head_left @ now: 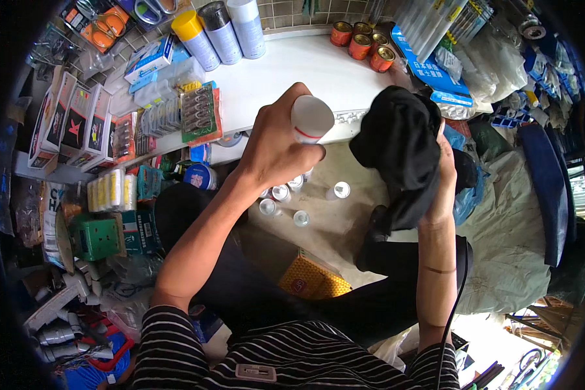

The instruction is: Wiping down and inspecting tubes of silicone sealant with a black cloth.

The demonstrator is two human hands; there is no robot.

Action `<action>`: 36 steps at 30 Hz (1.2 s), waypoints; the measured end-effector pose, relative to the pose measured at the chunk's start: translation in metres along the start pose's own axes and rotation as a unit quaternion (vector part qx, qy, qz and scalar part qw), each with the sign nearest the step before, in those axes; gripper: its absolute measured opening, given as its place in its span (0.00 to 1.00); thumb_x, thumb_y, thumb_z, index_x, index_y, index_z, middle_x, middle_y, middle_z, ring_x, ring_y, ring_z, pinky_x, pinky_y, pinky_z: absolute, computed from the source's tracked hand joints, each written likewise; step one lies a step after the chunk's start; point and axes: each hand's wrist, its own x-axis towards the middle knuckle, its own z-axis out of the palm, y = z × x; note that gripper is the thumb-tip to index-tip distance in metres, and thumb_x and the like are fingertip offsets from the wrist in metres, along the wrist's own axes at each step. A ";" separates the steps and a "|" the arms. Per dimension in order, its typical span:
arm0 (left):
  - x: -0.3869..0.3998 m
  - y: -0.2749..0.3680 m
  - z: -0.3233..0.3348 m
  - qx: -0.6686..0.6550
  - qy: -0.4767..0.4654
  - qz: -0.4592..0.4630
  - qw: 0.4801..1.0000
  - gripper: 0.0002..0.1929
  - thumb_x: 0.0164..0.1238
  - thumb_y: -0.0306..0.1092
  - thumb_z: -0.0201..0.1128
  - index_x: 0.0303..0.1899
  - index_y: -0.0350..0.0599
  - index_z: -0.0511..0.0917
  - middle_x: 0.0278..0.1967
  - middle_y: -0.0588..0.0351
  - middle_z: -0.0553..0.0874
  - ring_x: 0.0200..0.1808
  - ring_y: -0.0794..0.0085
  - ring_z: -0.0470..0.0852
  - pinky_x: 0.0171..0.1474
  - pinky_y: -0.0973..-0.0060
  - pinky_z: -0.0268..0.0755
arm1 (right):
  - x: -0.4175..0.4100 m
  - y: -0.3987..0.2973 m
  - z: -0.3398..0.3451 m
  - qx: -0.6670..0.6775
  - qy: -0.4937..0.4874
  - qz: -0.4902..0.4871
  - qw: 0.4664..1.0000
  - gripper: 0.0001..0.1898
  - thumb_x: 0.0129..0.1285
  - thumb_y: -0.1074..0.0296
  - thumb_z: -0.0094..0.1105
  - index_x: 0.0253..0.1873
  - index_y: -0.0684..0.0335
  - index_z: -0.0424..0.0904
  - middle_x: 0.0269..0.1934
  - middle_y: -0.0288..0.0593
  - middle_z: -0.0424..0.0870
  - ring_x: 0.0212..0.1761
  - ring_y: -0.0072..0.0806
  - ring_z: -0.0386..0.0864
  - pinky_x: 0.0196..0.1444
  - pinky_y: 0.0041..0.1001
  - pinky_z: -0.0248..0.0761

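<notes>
My left hand (280,141) is closed around a white cylindrical container (313,119) with a thin red line, held up in front of the white shelf. In my right hand (446,170) hangs a bunched black cloth (399,141), apart from the container. Below my hands, several small containers with whitish tops stand on the floor, one of them (341,190) set off to the right and a clear one (301,218) nearer me. On the white shelf (292,78) are spray cans with yellow, black and white caps (246,29) and several small red tins (359,46).
Boxes (80,122) and carded hooks (198,114) line the shelf's left side. A green plastic box (96,237) stands at the left, near grey pipe fittings (61,336). Between my legs is a yellow patterned box (314,278). A large pale sheet (502,234) covers things at the right.
</notes>
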 end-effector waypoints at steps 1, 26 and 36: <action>0.000 -0.001 -0.001 0.002 0.000 0.002 1.000 0.16 0.43 0.23 0.65 0.38 0.38 0.72 0.29 0.48 0.82 0.32 0.57 0.84 0.42 0.68 0.76 | 0.001 0.004 0.000 -0.014 0.010 0.006 1.000 0.23 0.81 0.54 0.47 0.64 0.69 0.75 0.57 0.45 0.84 0.55 0.27 0.83 0.62 0.26 0.74; -0.002 0.011 0.029 -0.573 0.036 -0.244 0.782 0.31 0.75 0.69 0.46 0.55 0.50 0.78 0.50 0.59 0.84 0.52 0.72 0.82 0.59 0.70 0.75 | 0.005 0.061 0.048 -0.493 -0.138 -0.301 0.805 0.38 0.71 0.57 0.61 0.79 0.64 0.56 0.74 0.65 0.59 0.77 0.59 0.57 0.77 0.44 0.53; 0.010 0.018 0.002 -0.299 0.029 0.000 0.954 0.24 0.75 0.58 0.56 0.42 0.41 0.77 0.28 0.56 0.83 0.29 0.77 0.81 0.34 0.78 0.73 | 0.003 0.078 0.049 -0.295 -0.179 0.045 0.938 0.31 0.59 0.56 0.78 0.59 0.69 0.75 0.50 0.42 0.84 0.51 0.25 0.81 0.57 0.28 0.75</action>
